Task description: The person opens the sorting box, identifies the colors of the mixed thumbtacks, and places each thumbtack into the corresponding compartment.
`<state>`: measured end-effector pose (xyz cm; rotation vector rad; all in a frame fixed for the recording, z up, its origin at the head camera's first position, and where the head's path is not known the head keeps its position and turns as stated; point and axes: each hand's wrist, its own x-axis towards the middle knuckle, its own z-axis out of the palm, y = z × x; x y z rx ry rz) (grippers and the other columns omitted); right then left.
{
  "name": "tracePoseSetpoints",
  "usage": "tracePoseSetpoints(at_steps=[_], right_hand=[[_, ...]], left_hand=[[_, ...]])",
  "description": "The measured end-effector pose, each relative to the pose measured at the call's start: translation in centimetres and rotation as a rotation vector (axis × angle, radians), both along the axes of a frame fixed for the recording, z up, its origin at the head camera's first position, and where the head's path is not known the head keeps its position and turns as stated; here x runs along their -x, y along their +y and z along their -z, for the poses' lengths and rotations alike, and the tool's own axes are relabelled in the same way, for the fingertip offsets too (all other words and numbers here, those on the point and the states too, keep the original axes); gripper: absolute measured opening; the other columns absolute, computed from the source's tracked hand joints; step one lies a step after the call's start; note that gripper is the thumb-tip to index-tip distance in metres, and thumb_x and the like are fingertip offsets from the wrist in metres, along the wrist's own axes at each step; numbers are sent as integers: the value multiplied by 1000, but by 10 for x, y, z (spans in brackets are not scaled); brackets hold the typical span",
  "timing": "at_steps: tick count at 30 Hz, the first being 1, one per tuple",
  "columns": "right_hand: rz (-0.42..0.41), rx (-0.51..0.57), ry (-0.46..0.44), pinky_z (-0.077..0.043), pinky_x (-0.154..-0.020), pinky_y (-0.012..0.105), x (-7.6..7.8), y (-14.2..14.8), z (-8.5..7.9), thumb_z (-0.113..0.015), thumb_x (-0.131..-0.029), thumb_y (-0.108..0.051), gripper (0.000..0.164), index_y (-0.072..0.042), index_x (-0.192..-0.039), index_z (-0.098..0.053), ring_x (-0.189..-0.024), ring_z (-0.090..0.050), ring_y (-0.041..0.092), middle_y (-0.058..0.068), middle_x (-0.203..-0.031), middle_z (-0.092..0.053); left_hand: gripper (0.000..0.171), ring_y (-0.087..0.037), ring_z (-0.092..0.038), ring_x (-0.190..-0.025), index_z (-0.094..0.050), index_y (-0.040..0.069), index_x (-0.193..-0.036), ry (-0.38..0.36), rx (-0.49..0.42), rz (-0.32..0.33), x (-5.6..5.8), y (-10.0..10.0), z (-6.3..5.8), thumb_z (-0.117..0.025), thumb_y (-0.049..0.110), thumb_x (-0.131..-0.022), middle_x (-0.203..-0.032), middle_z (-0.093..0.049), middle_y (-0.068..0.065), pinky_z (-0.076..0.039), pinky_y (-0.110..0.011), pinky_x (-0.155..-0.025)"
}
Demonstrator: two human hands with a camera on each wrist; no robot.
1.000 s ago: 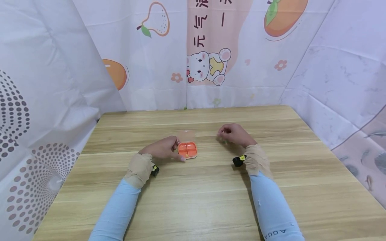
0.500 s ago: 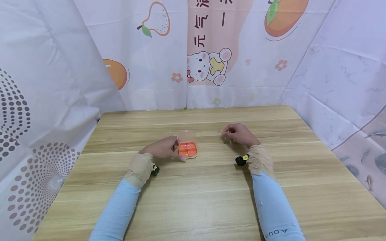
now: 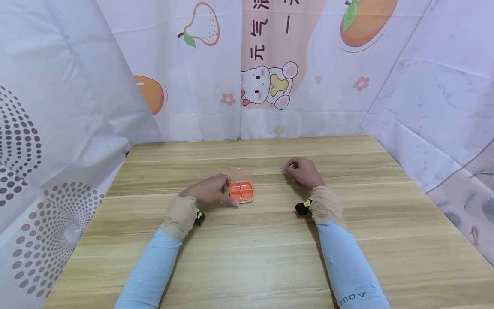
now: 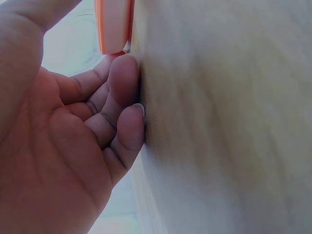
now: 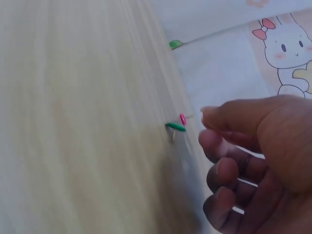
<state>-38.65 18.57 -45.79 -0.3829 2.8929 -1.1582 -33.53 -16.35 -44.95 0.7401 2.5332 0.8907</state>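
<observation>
Nearby, on the wood-grain surface [image 3: 247,249], a small orange plastic box [image 3: 247,187] with rounded corners and four compartments lies open, its clear, see-through lid [image 3: 239,174] folded back on the far side. The lid's outline is faint against the wood. A tiny yellow piece [image 3: 241,198] sits in the near left compartment, too small to make out its form.

The left hand [image 3: 208,189] holds the box from its left side, thumb at the near corner and index finger at the far corner. In the left wrist view only one orange corner of the box shows, the thumb is cut off at the top, and the other fingers curl with their tips against the surface; how firmly they press cannot be told.

The right hand [image 3: 302,171] grips nothing: its fingers bend loosely, and thumb and index tips stand slightly apart, just beside a tiny pink, tack-like piece [image 5: 183,119] with a thin stem. Close to that lies a green, tack-like piece [image 5: 176,127] with a pale stem. Seen from the head, both are mere specks, the green one blurred beside the fingers.

Light blue sleeves [image 3: 349,262] run out of the frame at the bottom.
</observation>
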Motion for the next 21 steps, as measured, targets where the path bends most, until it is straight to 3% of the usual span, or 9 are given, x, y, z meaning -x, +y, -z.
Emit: tracePoseSetpoints(at_steps=[5, 21], right_hand=[[28, 2, 8, -48, -59, 33, 0, -5, 2, -69, -100, -22, 18, -5, -104, -73, -60, -60, 19, 7, -77, -69], [68, -78, 24, -51, -75, 42, -1, -13, 3, -68, -101, -24, 19, -6, -104, -74, -79, -65, 25, 10, -92, -73]], left_hand=[[62, -17, -46, -82, -53, 6, -111, -7, -6, 6, 0, 0, 0, -90, 43, -79, -92, -52, -7, -43, -32, -74], [63, -15, -45, -79, -53, 7, -109, -16, -14, 6, 4, 0, 5, -91, 45, -77, -90, -52, -7, -41, -31, -71]])
